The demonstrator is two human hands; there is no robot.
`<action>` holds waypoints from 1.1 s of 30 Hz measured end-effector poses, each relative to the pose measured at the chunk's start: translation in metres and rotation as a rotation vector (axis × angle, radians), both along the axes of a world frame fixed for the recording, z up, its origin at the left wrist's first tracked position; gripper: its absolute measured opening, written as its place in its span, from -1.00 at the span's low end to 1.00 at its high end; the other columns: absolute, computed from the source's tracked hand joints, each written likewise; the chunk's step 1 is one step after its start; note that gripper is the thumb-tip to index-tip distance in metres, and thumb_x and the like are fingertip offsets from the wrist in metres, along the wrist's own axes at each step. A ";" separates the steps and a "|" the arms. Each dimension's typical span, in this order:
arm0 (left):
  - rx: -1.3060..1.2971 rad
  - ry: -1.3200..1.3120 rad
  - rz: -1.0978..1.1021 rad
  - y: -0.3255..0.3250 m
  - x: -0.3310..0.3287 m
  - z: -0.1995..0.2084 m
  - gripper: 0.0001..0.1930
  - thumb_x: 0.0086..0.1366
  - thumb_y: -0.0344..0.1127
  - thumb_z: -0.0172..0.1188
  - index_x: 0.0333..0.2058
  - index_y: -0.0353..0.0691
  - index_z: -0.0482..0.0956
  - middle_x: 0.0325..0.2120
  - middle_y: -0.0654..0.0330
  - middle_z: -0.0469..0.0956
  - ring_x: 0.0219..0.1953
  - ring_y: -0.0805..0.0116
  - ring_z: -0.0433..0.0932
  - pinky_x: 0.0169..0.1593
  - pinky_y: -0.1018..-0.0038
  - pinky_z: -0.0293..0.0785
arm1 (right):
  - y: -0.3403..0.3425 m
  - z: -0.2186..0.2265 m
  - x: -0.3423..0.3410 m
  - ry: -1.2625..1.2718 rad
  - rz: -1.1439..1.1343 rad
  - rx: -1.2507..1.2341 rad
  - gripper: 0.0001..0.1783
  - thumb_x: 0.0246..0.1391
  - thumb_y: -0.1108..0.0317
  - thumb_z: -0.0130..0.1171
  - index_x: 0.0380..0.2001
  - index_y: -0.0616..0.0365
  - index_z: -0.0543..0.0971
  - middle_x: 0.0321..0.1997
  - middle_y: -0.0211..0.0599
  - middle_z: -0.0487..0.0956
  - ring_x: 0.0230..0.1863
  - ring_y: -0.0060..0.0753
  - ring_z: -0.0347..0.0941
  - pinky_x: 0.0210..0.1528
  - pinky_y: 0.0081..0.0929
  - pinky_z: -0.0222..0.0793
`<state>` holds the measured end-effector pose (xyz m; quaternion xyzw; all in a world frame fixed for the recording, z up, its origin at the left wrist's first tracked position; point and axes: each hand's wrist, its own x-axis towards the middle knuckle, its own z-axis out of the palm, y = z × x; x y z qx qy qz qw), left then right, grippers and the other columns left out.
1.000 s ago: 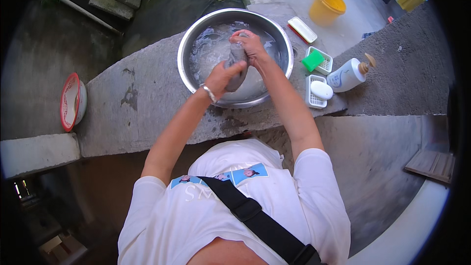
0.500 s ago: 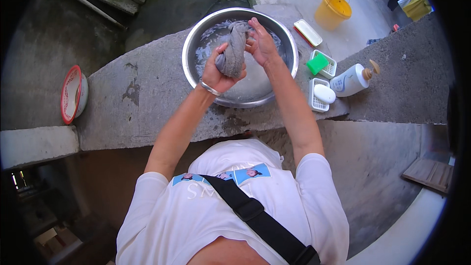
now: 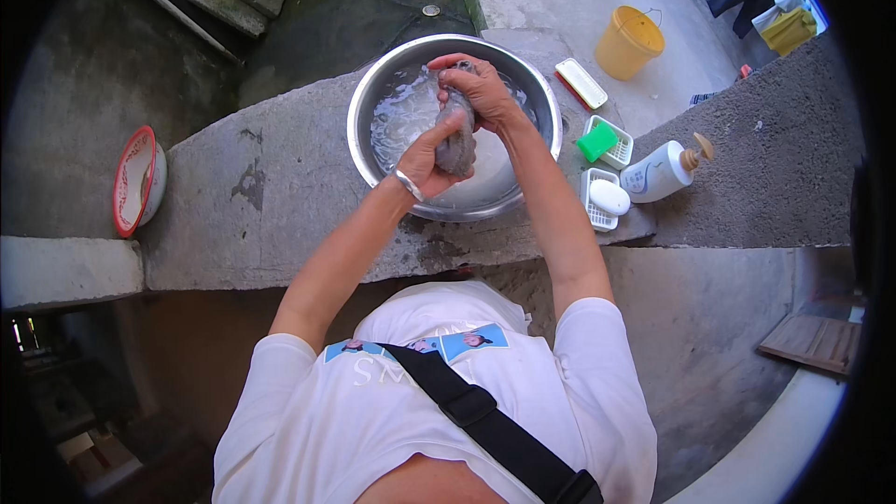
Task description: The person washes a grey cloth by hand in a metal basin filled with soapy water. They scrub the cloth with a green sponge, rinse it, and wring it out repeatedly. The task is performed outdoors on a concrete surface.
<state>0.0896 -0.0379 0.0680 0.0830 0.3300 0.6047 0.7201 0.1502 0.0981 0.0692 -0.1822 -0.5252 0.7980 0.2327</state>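
A wet grey cloth [image 3: 455,143], bunched into a roll, is held over a wide metal basin [image 3: 359,121]. My left hand [image 3: 427,157], with a silver bracelet at the wrist, grips its nearer end. Around the farther end are wrapped the fingers of my right hand [image 3: 483,93], which partly hide the cloth. Water [image 3: 403,117] with ripples and some froth lies in the basin below both hands.
The basin rests on a grey concrete ledge [image 3: 280,177]. To its right are a green sponge [image 3: 597,141], white soap [image 3: 609,197] in a basket, a pump bottle [image 3: 658,173] and a brush [image 3: 581,84]. A yellow bucket [image 3: 628,45] stands beyond; a red-rimmed enamel bowl [image 3: 154,182] leans left.
My right hand, spread beside the cloth before, has closed round its far end. The left hand keeps its grip. The whole view has shifted slightly, with the basin lower in it.
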 end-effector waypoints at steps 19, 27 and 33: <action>0.208 -0.678 -0.276 -0.002 -0.008 -0.007 -0.54 0.21 0.00 -0.01 -0.12 -0.27 0.20 -0.61 0.35 0.17 -0.65 0.60 0.09 -0.58 0.67 0.04 | -0.013 -0.008 0.001 0.403 0.180 -0.516 -0.26 0.02 -0.19 -0.07 0.15 0.01 0.09 -0.07 -0.01 0.40 -0.09 0.00 0.40 -0.13 -0.01 0.40; 0.231 -0.732 -0.168 -0.011 0.002 0.012 -0.52 0.09 -0.19 0.18 -0.12 -0.30 0.19 -0.54 0.32 0.19 -0.56 0.60 0.15 -0.50 0.67 0.14 | -0.012 0.016 0.005 0.342 0.079 -0.312 -0.64 0.10 0.28 0.02 -0.14 0.36 0.36 -0.57 -0.41 0.30 -0.55 -0.57 0.31 -0.44 -0.50 0.45; 0.025 -0.059 -0.148 -0.005 -0.006 -0.006 -0.70 0.07 -0.26 0.18 -0.27 -0.23 0.34 -0.61 0.35 0.27 -0.63 0.57 0.24 -0.56 0.61 0.18 | -0.006 0.000 0.003 -0.002 0.079 -0.107 -0.69 0.09 0.30 0.03 -0.23 0.38 0.45 -0.61 -0.45 0.34 -0.60 -0.63 0.30 -0.48 -0.56 0.41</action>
